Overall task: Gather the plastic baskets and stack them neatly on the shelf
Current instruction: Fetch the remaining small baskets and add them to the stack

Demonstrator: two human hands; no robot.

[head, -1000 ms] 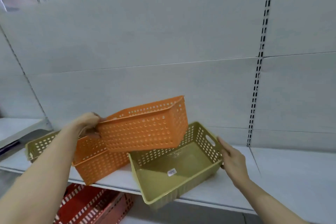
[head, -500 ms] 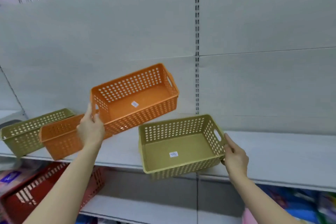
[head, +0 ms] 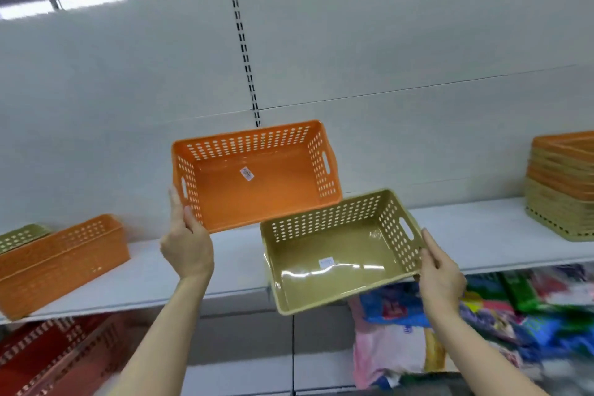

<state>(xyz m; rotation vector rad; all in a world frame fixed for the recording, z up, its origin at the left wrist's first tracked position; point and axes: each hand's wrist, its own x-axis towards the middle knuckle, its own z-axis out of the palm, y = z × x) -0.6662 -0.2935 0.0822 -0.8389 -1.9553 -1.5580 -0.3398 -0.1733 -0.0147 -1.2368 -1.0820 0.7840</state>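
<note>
Since half a second ago we have carried both baskets rightward along the shelf (head: 482,228), and a stack of baskets (head: 562,190) has come into view at the far right. Our left hand (head: 188,247) has raised the orange basket (head: 257,177) higher, its near edge now tipped toward us so the label on its floor shows. That hand's grip is closed on the basket's left end wall, thumb up beside the handle slot. Our right hand (head: 442,273) pinches the right end wall of the green basket (head: 340,251), which hangs tilted over the shelf's front edge, partly resting on it as far as we can tell. The orange basket's lower right corner overlaps the green one's back rim. Another orange basket (head: 61,264) and a green one (head: 19,235) remain on the shelf at left. We judge the next step is nesting these two onto the stack.
</note>
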